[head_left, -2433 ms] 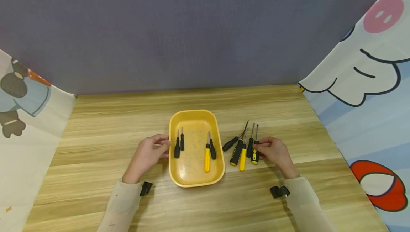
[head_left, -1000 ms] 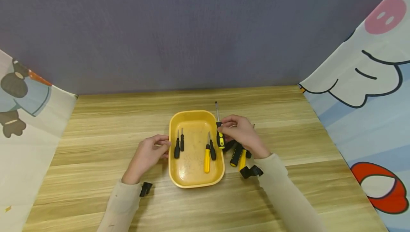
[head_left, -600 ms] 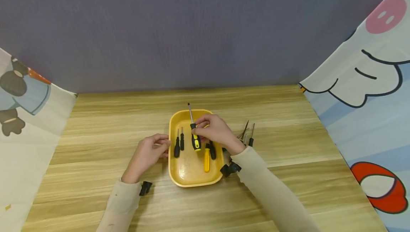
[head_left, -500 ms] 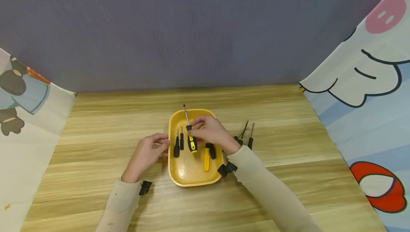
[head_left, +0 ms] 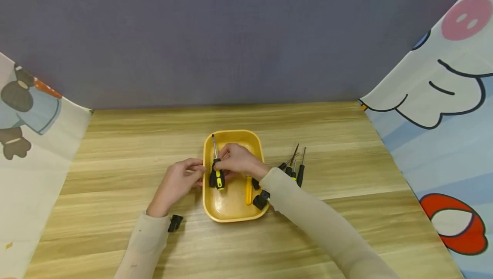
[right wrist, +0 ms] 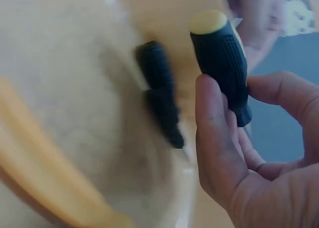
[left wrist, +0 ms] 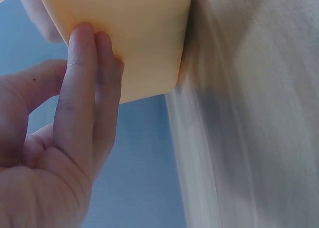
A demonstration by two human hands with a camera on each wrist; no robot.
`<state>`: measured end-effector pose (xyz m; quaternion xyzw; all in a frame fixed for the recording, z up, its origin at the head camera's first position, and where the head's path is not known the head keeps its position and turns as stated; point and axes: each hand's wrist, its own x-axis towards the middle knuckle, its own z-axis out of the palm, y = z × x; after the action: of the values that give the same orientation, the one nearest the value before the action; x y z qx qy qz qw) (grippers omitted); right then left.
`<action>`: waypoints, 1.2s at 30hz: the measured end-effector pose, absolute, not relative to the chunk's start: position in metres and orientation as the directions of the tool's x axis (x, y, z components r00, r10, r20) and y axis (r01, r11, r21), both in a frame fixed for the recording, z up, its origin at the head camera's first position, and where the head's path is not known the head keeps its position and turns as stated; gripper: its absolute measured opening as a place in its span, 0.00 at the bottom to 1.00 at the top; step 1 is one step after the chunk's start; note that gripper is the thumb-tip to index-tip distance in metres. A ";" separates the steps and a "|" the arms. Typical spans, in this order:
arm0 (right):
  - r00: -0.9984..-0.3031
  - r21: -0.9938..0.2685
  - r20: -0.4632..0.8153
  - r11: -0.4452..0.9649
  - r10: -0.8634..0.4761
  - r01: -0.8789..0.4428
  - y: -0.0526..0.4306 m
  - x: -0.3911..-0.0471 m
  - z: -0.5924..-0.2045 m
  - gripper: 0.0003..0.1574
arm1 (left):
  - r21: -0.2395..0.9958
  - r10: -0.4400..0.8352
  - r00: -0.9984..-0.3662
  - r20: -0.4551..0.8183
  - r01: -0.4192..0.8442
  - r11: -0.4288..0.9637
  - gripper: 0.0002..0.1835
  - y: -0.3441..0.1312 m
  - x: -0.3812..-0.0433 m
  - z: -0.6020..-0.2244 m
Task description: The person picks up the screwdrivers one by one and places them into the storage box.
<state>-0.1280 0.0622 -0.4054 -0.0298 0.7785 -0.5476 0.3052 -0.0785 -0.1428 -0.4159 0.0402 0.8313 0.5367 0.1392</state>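
Observation:
My right hand pinches a black-and-yellow screwdriver by its handle, over the left side of a yellow plastic tray. Its metal shaft points away toward the tray's far left corner. Below it lie two small black screwdrivers, mostly covered in the head view. My left hand holds the tray's left side, thumb at the rim and fingers against the outer wall. Inside at the right lie a yellow-handled screwdriver and a black one, partly hidden by my right arm.
Right of the tray, several screwdrivers lie in a loose group on the wooden table, partly behind my right sleeve. A grey panel stands at the back, with cartoon-printed sheets at both sides.
My right hand has picked up the black-and-yellow screwdriver from the group on the table and carried it left, over the tray to its left side. My left hand has stayed at the rim.

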 end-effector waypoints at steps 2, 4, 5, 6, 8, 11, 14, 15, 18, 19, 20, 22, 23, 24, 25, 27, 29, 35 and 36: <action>-0.808 -0.862 -0.457 0.409 -0.371 0.300 0.059 -0.127 -0.410 0.16 | 0.902 0.217 -0.958 -0.188 -0.082 0.423 0.17 -0.142 -0.079 -0.416; -0.804 -0.858 -0.466 0.411 -0.370 0.309 0.057 -0.125 -0.414 0.15 | 0.901 0.216 -0.957 -0.193 -0.085 0.426 0.17 -0.141 -0.079 -0.416; -0.804 -0.858 -0.466 0.411 -0.369 0.309 0.056 -0.124 -0.414 0.15 | 0.901 0.216 -0.957 -0.193 -0.086 0.425 0.17 -0.140 -0.079 -0.416; -0.805 -0.860 -0.466 0.404 -0.367 0.313 0.056 -0.124 -0.414 0.14 | 0.901 0.216 -0.957 -0.194 -0.087 0.424 0.17 -0.140 -0.079 -0.416; -0.807 -0.865 -0.460 0.393 -0.372 0.312 0.056 -0.124 -0.413 0.14 | 0.901 0.215 -0.957 -0.196 -0.089 0.424 0.18 -0.140 -0.079 -0.415; -0.814 -0.870 -0.443 0.399 -0.374 0.290 0.058 -0.125 -0.409 0.14 | 0.903 0.213 -0.957 -0.197 -0.093 0.420 0.18 -0.140 -0.079 -0.415; -0.817 -0.871 -0.431 0.413 -0.383 0.266 0.061 -0.126 -0.403 0.13 | 0.905 0.215 -0.956 -0.199 -0.095 0.415 0.18 -0.140 -0.079 -0.415; -0.819 -0.874 -0.424 0.412 -0.387 0.257 0.063 -0.126 -0.401 0.13 | 0.905 0.216 -0.956 -0.197 -0.093 0.414 0.18 -0.140 -0.079 -0.415; -0.815 -0.885 -0.409 0.395 -0.411 0.245 0.068 -0.127 -0.392 0.14 | 0.905 0.215 -0.957 -0.194 -0.090 0.415 0.18 -0.140 -0.079 -0.415; -0.813 -0.891 -0.403 0.383 -0.420 0.244 0.070 -0.128 -0.389 0.15 | 0.905 0.213 -0.958 -0.194 -0.090 0.416 0.17 -0.140 -0.079 -0.415; -0.813 -0.896 -0.395 0.373 -0.427 0.239 0.073 -0.128 -0.386 0.16 | 0.904 0.211 -0.958 -0.193 -0.090 0.417 0.17 -0.140 -0.079 -0.415; -0.818 -0.905 -0.376 0.361 -0.435 0.224 0.080 -0.128 -0.379 0.18 | 0.904 0.207 -0.959 -0.193 -0.092 0.416 0.17 -0.140 -0.079 -0.415; -0.824 -0.909 -0.364 0.358 -0.434 0.213 0.084 -0.128 -0.376 0.19 | 0.905 0.205 -0.959 -0.194 -0.094 0.415 0.17 -0.140 -0.079 -0.415; -0.830 -0.912 -0.354 0.357 -0.432 0.203 0.088 -0.128 -0.374 0.19 | 0.905 0.203 -0.960 -0.195 -0.096 0.415 0.17 -0.140 -0.079 -0.415; -0.836 -0.914 -0.345 0.355 -0.427 0.197 0.093 -0.127 -0.372 0.20 | 0.904 0.202 -0.959 -0.197 -0.098 0.415 0.17 -0.139 -0.079 -0.415; -0.848 -0.914 -0.331 0.363 -0.413 0.180 0.103 -0.126 -0.370 0.20 | 0.904 0.200 -0.959 -0.200 -0.102 0.416 0.17 -0.139 -0.078 -0.415; -0.855 -0.916 -0.328 0.357 -0.402 0.184 0.114 -0.123 -0.369 0.21 | 0.903 0.198 -0.959 -0.202 -0.104 0.417 0.18 -0.139 -0.078 -0.414; -0.879 -0.907 -0.325 0.380 -0.350 0.184 0.146 -0.112 -0.371 0.21 | 0.897 0.193 -0.958 -0.212 -0.112 0.428 0.18 -0.138 -0.076 -0.413; -0.883 -0.904 -0.322 0.387 -0.340 0.181 0.151 -0.110 -0.372 0.21 | 0.895 0.193 -0.958 -0.213 -0.112 0.431 0.18 -0.138 -0.076 -0.413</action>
<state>-0.1103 0.1508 -0.3718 -0.0497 0.7985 -0.5515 0.2363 -0.0762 -0.1379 -0.4132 0.0242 0.8337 0.5328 0.1432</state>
